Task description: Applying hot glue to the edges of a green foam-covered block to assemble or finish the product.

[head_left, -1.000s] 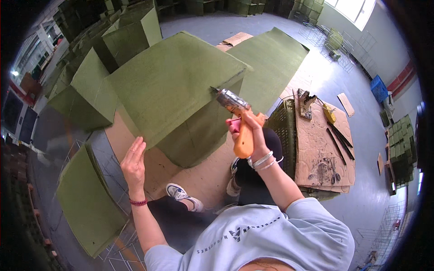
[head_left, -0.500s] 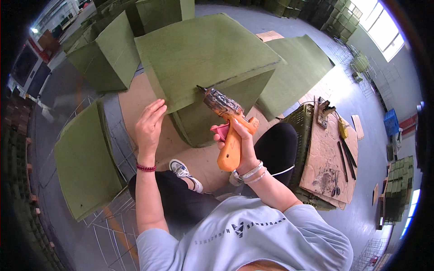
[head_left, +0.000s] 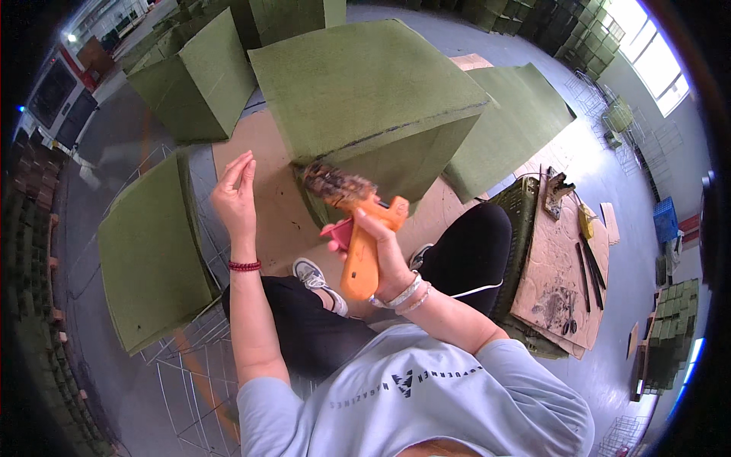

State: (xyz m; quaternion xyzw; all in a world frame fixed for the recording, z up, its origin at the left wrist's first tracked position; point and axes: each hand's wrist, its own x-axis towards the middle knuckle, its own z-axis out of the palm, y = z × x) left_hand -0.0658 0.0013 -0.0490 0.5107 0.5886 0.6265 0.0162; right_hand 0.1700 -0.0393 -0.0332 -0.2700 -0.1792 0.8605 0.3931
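Workshop floor with cardboard, right hand point(head_left: 381, 255) gripping orange glue gun point(head_left: 358, 228) below green block point(head_left: 365, 91), left hand point(head_left: 234, 194) raised, empty, fingers loosely together

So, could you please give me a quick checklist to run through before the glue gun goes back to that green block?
1. Grip on the orange hot-glue gun: right hand wrapped around the handle, ok.
2. Left hand off the nozzle: raised and apart, holding nothing, ok.
3. Nozzle aimed at the big green felt-covered block: close beside its lower edge, ok.
4. Glue flowing at the tip: cannot tell.
5. Brown cardboard sheet under the block: ok.
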